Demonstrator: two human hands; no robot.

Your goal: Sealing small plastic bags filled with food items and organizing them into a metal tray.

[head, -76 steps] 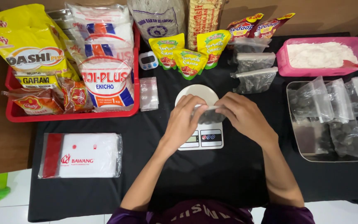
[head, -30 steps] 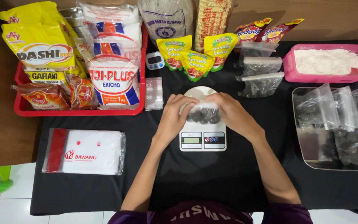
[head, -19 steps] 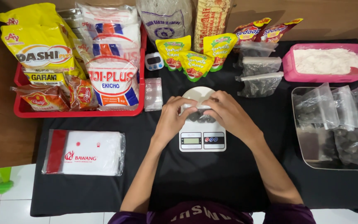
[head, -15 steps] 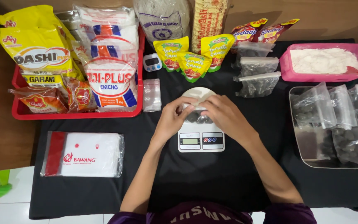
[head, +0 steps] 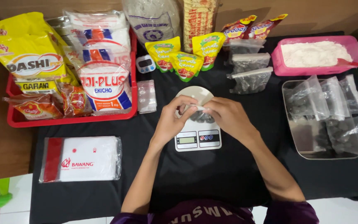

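Both your hands now pinch the top edge of the small clear bag point(head: 201, 116) of dark lumps over the white scale point(head: 193, 139); your left hand point(head: 171, 120) and right hand point(head: 228, 118) have closed inward since a second ago, fingertips meeting along the seal

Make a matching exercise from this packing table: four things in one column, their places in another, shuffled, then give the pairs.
Things:
1. small clear plastic bag of dark round pieces
2. pink rectangular plastic tub of white powder
3. flat pack of white bags with a red strip
4. red plastic tray of large seasoning packets

Places:
A. far right of the black table
B. near left, lying flat
C. over the white kitchen scale, held by the left hand and right hand
D. far left

Pairs: 1-C, 2-A, 3-B, 4-D
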